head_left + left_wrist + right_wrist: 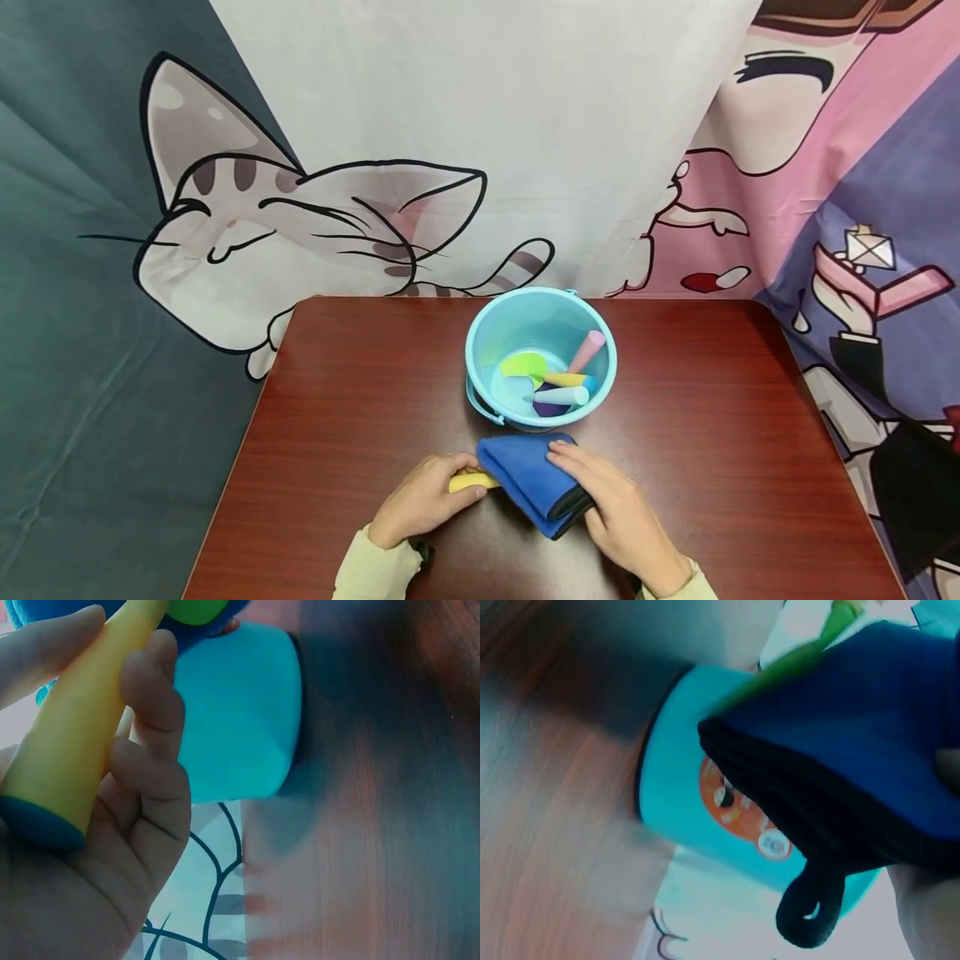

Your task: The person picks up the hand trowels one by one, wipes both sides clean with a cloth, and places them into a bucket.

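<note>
My left hand point(429, 500) holds a toy shovel by its yellow handle point(82, 712), thumb on one side and curled fingers on the other. The handle's butt end is blue. Part of the shovel's green head point(780, 673) shows beside a folded blue cloth point(528, 473); the cloth hides the rest in the head view. My right hand point(618, 510) grips this cloth, fingers on top and thumb at its near side. Black trim point(795, 776) and a small loop point(810, 904) edge the cloth. Both hands are over the table, in front of the bucket.
A light blue bucket point(498, 329) stands at the table's far edge, its handle hanging at the left. Inside lie several toy tools, with pink point(586, 352), yellow and pale blue handles. Behind the brown table point(352, 400) hangs a cartoon-printed curtain point(487, 100).
</note>
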Available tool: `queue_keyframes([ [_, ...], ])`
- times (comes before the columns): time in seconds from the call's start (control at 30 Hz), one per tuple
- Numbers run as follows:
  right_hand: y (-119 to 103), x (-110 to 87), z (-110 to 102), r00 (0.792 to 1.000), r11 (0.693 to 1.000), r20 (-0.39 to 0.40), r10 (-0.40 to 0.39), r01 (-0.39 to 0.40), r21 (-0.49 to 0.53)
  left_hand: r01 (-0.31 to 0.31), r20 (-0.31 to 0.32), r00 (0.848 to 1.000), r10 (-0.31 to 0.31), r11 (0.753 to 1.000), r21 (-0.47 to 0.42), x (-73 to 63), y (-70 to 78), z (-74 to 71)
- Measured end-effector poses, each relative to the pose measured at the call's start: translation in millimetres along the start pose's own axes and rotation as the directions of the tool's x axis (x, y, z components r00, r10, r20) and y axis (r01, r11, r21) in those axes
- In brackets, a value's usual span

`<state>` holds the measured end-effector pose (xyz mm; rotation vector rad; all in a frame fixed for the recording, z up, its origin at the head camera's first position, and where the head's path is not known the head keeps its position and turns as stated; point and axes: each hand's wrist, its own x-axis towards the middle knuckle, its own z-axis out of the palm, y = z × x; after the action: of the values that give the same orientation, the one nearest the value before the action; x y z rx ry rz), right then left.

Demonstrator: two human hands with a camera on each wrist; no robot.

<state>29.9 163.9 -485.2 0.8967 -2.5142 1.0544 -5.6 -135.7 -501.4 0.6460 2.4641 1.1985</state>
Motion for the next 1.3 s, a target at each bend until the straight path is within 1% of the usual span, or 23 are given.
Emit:
queue_keyframes([
  [0.07,-1.8,0.6,3.8,0.997,1.000,0.069,-0.025,0.024,0.014,-0.003,-0.009,1.000,0.003,1.000,0.010,1.0,-0.2,0.9],
  [0.17,-4.8,1.1,8.5,0.986,0.999,0.159,-0.043,0.041,0.018,-0.014,-0.018,1.000,0.014,1.000,0.007,1.8,-0.5,1.9],
  [0.3,-5.6,2.1,12.7,0.973,0.995,0.210,-0.091,0.096,-0.011,-0.032,-0.023,0.999,0.032,0.999,0.008,1.4,0.1,2.3],
  [0.4,-4.9,1.5,14.5,0.970,0.993,0.223,-0.097,0.109,-0.042,-0.042,-0.029,0.999,0.043,0.999,0.031,0.5,1.0,1.9],
  [0.47,-4.3,0.5,14.9,0.971,0.994,0.222,-0.085,0.098,-0.052,-0.048,-0.029,0.998,0.049,0.998,0.039,0.0,1.8,1.1],
  [0.53,-2.7,-0.7,14.6,0.973,0.996,0.225,-0.052,0.068,-0.064,-0.050,-0.026,0.998,0.051,0.998,0.037,-0.8,2.1,0.2],
  [0.63,1.3,-3.1,12.2,0.975,0.997,0.222,-0.005,0.022,-0.075,-0.058,-0.027,0.998,0.058,0.998,0.008,-2.1,2.2,-1.8],
  [0.77,7.7,-8.2,5.5,0.976,0.996,0.212,0.056,-0.039,-0.081,-0.083,-0.055,0.995,0.082,0.996,-0.017,-4.4,0.5,-5.2],
  [0.87,12.3,-12.6,-0.3,0.976,0.993,0.198,0.089,-0.072,-0.090,-0.100,-0.085,0.992,0.098,0.995,-0.018,-6.1,-1.6,-8.1],
  [1.03,18.8,-18.6,-8.9,0.982,0.990,0.159,0.101,-0.085,-0.108,-0.107,-0.103,0.989,0.103,0.994,-0.028,-8.8,-5.2,-13.7],
  [1.1,20.4,-19.9,-12.7,0.984,0.991,0.144,0.105,-0.091,-0.100,-0.104,-0.099,0.990,0.100,0.994,-0.039,-9.8,-7.0,-15.8],
  [1.23,21.5,-20.8,-19.0,0.991,0.993,0.088,0.104,-0.099,-0.060,-0.095,-0.079,0.993,0.091,0.994,-0.054,-11.4,-11.1,-18.3],
  [1.3,20.7,-19.9,-20.2,0.996,0.996,0.045,0.082,-0.080,-0.045,-0.083,-0.066,0.995,0.080,0.995,-0.048,-11.6,-12.7,-17.9],
])
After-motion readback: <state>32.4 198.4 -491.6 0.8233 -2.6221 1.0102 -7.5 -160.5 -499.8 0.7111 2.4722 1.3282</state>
